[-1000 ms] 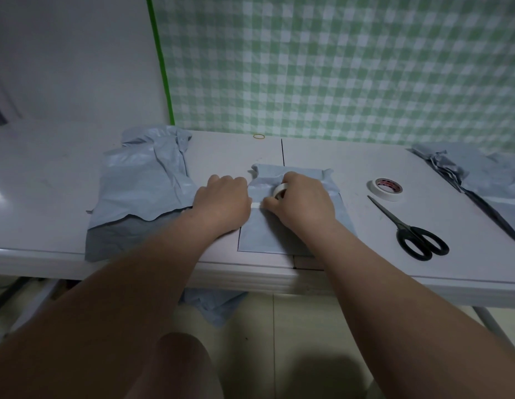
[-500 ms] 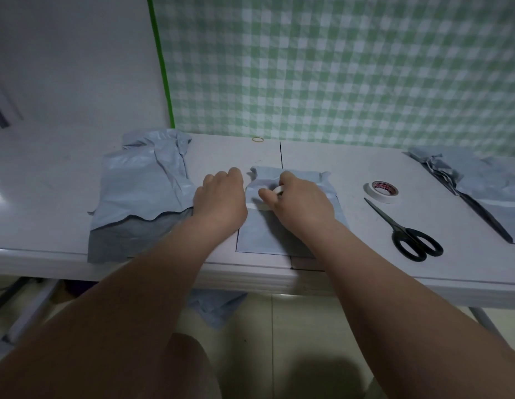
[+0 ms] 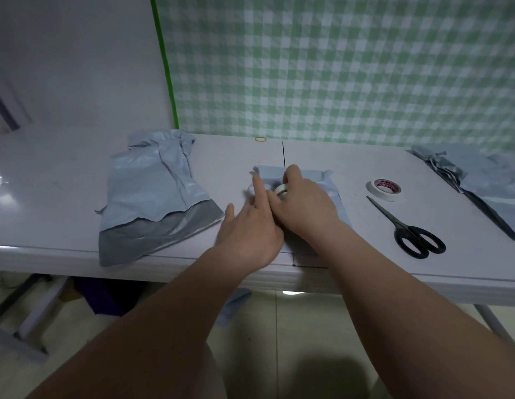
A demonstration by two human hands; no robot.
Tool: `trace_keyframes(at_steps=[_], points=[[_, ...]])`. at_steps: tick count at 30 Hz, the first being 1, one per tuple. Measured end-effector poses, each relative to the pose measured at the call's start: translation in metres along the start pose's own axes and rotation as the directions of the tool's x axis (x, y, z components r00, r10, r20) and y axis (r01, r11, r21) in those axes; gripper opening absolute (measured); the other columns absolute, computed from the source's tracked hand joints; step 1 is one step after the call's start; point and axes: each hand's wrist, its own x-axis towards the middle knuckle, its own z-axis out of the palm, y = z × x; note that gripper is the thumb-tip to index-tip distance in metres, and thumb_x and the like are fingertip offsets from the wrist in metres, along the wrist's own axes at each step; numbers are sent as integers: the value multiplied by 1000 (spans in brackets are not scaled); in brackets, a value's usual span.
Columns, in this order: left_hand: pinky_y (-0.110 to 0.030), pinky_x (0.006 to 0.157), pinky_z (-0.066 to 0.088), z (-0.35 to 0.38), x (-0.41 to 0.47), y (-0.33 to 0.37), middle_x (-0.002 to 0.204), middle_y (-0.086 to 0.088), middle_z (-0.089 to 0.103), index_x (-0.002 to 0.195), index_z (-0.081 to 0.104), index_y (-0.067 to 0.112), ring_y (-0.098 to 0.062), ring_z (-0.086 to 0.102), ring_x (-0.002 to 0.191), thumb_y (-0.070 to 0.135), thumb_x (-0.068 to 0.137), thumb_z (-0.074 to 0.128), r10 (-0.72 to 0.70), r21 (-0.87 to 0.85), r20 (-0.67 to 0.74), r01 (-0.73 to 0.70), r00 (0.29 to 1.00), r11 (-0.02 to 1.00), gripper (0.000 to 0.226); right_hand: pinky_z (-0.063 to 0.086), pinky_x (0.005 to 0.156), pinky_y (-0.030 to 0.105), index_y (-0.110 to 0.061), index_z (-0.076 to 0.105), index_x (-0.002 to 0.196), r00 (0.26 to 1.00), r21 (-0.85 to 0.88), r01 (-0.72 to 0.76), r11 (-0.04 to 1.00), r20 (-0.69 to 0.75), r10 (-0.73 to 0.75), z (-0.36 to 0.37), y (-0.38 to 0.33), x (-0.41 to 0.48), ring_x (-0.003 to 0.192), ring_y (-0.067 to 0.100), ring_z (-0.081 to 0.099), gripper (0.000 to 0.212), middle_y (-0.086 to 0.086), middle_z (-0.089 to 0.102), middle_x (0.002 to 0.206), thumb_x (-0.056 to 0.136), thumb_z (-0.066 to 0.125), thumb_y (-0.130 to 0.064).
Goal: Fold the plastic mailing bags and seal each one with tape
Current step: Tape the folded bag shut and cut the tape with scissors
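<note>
A crumpled pile of grey mailing bags (image 3: 152, 197) overhangs the table's front edge (image 3: 49, 251) at the left. At centre, the left hand (image 3: 250, 226), fingers straight, presses its forefinger on the folded bag (image 3: 326, 181), pale grey and flat. The right hand (image 3: 305, 208) grips a white tape roll (image 3: 280, 190) on it. A strip of tabletop separates it from the second roll (image 3: 385, 189), the scissors (image 3: 408, 228) and more bags (image 3: 486, 185).
</note>
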Motion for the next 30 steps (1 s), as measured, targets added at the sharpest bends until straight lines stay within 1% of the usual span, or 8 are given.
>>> trace_keyframes(at_steps=[4, 5, 7, 10, 15, 20, 24, 30], points=[[-47, 118, -2, 1, -1, 0, 161, -3, -2, 150, -13, 10, -15, 0, 147, 46, 98, 26, -27, 159, 54, 18, 998, 987, 75, 33, 61, 23, -18, 44, 119, 986, 198, -15, 980, 165, -18, -20, 15, -4, 84, 18, 57, 49, -2, 59, 89, 81, 69, -37], [-47, 118, -3, 1, 0, 1, 161, -3, -5, 151, -9, 10, -15, -5, 147, 50, 98, 22, -39, 206, 79, 22, 996, 978, 74, 39, 63, 20, -18, 48, 118, 982, 275, -63, 959, 189, 11, -24, 20, -6, 84, 17, 57, 48, -1, 61, 91, 79, 73, -30], [-47, 117, -5, 1, 0, 4, 160, -5, -10, 152, -5, 10, -16, -10, 147, 54, 98, 18, -65, 261, 120, 32, 991, 965, 73, 46, 75, 24, -15, 61, 107, 984, 339, -128, 932, 160, 77, -24, 28, -8, 85, 18, 61, 30, 4, 68, 92, 80, 71, -19], [-47, 117, -5, 0, 0, 5, 160, -5, -10, 152, -4, 11, -17, -11, 147, 54, 97, 18, -72, 271, 123, 37, 990, 962, 74, 39, 70, 24, -13, 68, 87, 995, 271, -98, 958, 40, 91, -18, 30, -10, 78, 18, 59, 7, 3, 68, 79, 84, 62, -16], [-48, 117, -4, -1, -2, 4, 161, -5, -7, 153, 0, 12, -17, -9, 147, 55, 97, 19, -63, 279, 106, 31, 992, 960, 73, 25, 62, 19, -11, 69, 92, 997, 197, -20, 980, -75, 35, -14, 26, -10, 74, 14, 51, 13, 1, 62, 77, 90, 58, -17], [-48, 117, -5, -1, -2, 5, 160, -6, -9, 152, -3, 11, -18, -10, 147, 56, 97, 17, -72, 279, 125, 35, 990, 960, 74, 34, 66, 23, -13, 69, 90, 996, 181, -37, 983, -74, 51, -15, 30, -4, 82, 23, 63, 13, 6, 70, 82, 88, 58, -17], [-47, 117, -6, -2, -3, 5, 160, -6, -12, 152, -5, 12, -18, -12, 147, 55, 97, 17, -83, 277, 142, 41, 986, 960, 73, 28, 62, 22, -13, 68, 92, 993, 145, -50, 988, -94, 64, -17, 36, 1, 86, 24, 62, 12, 8, 70, 84, 89, 57, -16], [-47, 117, -7, -4, -3, 6, 160, -5, -14, 152, -7, 12, -18, -13, 146, 55, 98, 16, -90, 285, 161, 41, 983, 958, 72, 33, 66, 26, -15, 68, 93, 989, 151, -23, 988, -140, 44, -19, 43, 0, 85, 26, 60, 16, 8, 69, 91, 88, 54, -9]])
